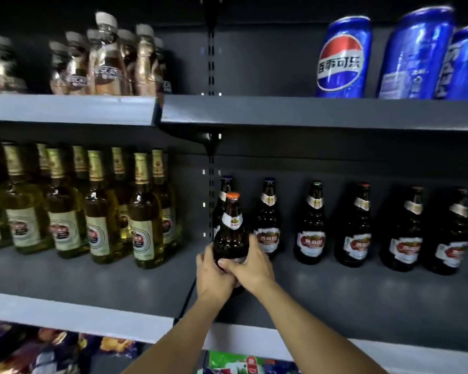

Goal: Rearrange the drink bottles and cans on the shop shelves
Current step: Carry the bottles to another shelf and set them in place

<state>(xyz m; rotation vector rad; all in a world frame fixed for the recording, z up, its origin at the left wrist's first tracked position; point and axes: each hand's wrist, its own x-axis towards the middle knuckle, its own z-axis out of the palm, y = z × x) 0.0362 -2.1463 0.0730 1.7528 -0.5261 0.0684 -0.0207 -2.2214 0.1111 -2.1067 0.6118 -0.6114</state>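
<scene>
Dark grey shop shelf, both hands gripping brown bottle

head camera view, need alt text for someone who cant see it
Both hands, left and right, grip a brown beer bottle with an orange cap at the middle shelf, left of a row of matching brown bottles. Pale gold-foil-necked bottles stand further left; blue Pepsi cans sit on the shelf above.
</scene>
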